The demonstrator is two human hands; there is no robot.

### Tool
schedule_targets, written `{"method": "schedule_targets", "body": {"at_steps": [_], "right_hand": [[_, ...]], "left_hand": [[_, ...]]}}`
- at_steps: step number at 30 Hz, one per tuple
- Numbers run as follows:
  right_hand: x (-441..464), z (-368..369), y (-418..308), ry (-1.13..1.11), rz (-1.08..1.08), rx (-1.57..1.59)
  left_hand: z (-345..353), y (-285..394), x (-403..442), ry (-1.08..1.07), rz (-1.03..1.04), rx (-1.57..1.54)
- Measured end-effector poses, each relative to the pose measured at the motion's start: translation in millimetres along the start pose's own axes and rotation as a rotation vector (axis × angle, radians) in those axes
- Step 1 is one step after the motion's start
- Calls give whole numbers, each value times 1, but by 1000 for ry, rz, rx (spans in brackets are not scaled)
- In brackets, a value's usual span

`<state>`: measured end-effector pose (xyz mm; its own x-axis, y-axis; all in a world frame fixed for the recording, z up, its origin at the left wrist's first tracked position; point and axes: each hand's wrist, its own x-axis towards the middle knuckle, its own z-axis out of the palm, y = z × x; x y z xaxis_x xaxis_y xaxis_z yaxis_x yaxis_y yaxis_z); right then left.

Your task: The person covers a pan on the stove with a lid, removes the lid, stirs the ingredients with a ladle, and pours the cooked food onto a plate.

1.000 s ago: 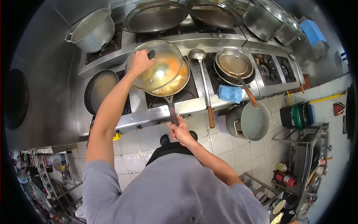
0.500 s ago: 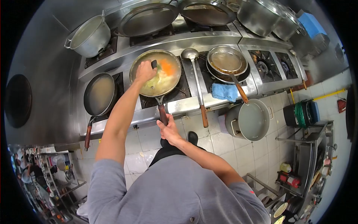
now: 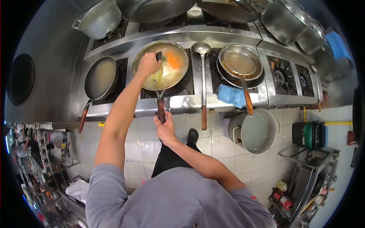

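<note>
My left hand (image 3: 149, 65) grips the black knob (image 3: 159, 56) of a glass lid (image 3: 154, 81). The lid sits over a frying pan, and orange, green and pale yellow food shows blurred through the glass. With fingers closed around the end of the pan's dark wooden handle (image 3: 161, 108), my right hand (image 3: 166, 129) is just beyond the stove's front edge. Right of the lidded pan lies a long ladle (image 3: 203, 81). Another pan (image 3: 101, 78) with cloudy liquid stands on the left.
A strainer (image 3: 239, 61) rests over a pan at the right, beside a blue cloth (image 3: 231, 95). Below the stove edge stands a large pot (image 3: 258, 131). More pots, including a silver one (image 3: 98, 21), line the back. A metal rack (image 3: 304, 178) is at lower right.
The lid has come down from a raised, offset position to cover the pan, with my left hand still on its knob. My right hand keeps hold of the handle. The view has shifted.
</note>
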<state>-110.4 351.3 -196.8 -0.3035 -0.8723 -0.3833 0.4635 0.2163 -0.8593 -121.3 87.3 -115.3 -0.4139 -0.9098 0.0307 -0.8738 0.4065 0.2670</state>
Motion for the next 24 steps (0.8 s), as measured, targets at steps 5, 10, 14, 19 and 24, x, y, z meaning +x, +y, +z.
{"method": "schedule_targets", "body": {"at_steps": [5,10,14,19,24], "right_hand": [[-4,-7,-14,-67,95,42],[-11,-2,-39,-103,241,104],[-9,-1,-37,-102,242,90],[-12,1,-43,-85,277,64],[-11,4,-38,-104,235,79]], "left_hand": [[10,-8,-1,130,22,14],[11,0,1,72,-56,-60],[11,-3,-5,99,-40,-59],[17,-24,-57,449,92,-194],[82,-74,-225,493,-159,-535]]}}
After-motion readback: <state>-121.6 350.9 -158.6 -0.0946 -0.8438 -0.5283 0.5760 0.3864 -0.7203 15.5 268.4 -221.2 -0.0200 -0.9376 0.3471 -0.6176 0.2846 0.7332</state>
